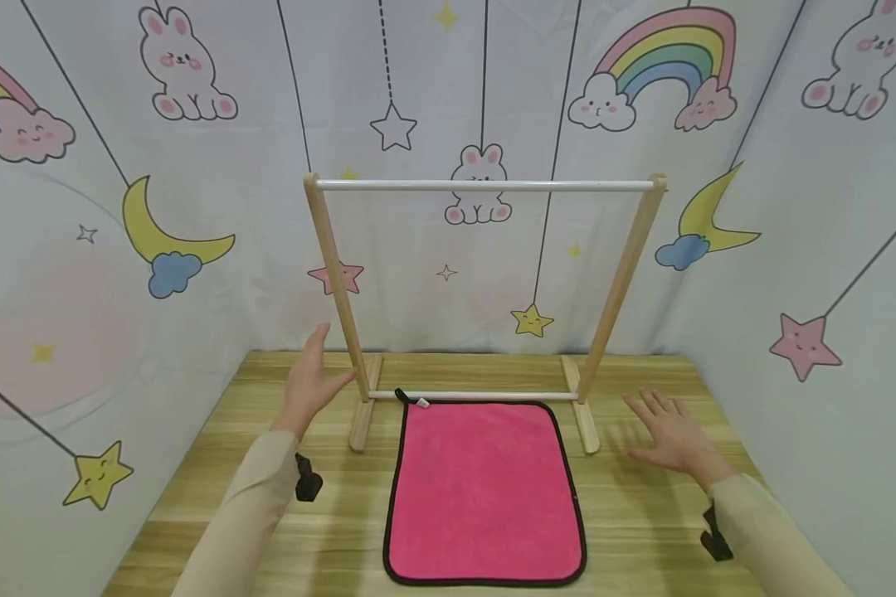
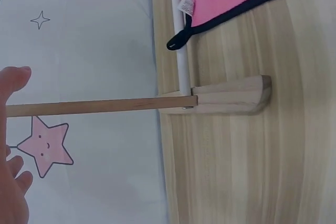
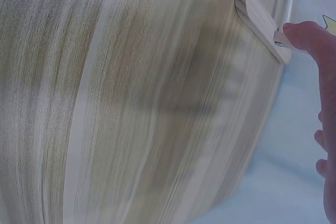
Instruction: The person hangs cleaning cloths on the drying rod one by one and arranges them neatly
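A pink cloth [image 1: 485, 493] with black edging lies flat on the wooden table. Its corner loop [image 2: 178, 40] and white tag [image 2: 186, 5] are by the low bar of a rack. This rack has wooden posts [image 1: 620, 290], feet [image 2: 236, 95] and a white top bar [image 1: 418, 186]. Beside the left post, my left hand [image 1: 309, 390] is raised with the thumb spread; whether it touches the post I cannot tell. Right of the rack, my right hand [image 1: 672, 435] hovers over the table, fingers spread, holding nothing. Each wrist view shows only part of its hand.
Behind the rack hangs a white backdrop [image 1: 254, 166] printed with rabbits, stars, moons and rainbows. It also closes in both sides of the wooden table [image 1: 328, 539]. A black mount [image 1: 308, 479] sits at my left wrist, another [image 1: 715, 537] at my right.
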Action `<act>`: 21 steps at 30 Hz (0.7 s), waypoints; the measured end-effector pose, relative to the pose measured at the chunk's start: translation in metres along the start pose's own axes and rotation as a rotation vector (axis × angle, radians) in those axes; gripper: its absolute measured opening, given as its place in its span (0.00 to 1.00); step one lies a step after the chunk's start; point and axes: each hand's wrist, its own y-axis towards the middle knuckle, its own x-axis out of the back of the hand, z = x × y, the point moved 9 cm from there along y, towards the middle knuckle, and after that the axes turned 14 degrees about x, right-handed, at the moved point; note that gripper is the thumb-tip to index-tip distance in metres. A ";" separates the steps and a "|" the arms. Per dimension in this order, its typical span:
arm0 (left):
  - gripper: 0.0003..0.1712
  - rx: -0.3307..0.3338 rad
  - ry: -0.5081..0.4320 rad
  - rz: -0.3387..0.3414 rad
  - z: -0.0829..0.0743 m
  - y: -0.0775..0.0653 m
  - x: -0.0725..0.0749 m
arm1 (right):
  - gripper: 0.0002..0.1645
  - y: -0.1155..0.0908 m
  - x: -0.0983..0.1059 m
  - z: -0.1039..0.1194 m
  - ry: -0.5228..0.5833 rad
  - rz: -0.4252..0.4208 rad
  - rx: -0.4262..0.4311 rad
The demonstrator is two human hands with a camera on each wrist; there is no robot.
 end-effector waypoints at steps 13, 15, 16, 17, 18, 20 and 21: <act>0.43 0.026 -0.178 -0.098 -0.030 0.019 0.017 | 0.47 0.004 0.007 0.010 -0.050 -0.027 0.042; 0.41 0.033 -0.210 -0.110 -0.033 0.022 0.020 | 0.47 0.004 0.006 0.011 -0.048 -0.029 0.047; 0.40 0.040 -0.229 -0.115 -0.034 0.024 0.022 | 0.46 0.004 0.006 0.012 -0.047 -0.033 0.052; 0.40 0.047 -0.250 -0.117 -0.035 0.025 0.023 | 0.46 0.004 0.007 0.013 -0.043 -0.038 0.055; 0.39 0.058 -0.272 -0.121 -0.035 0.027 0.024 | 0.46 0.005 0.007 0.014 -0.045 -0.043 0.062; 0.40 0.072 -0.302 -0.128 -0.035 0.031 0.026 | 0.46 0.005 0.007 0.015 -0.046 -0.050 0.069; 0.40 0.074 -0.316 -0.131 -0.035 0.033 0.027 | 0.47 0.006 0.007 0.015 -0.043 -0.053 0.072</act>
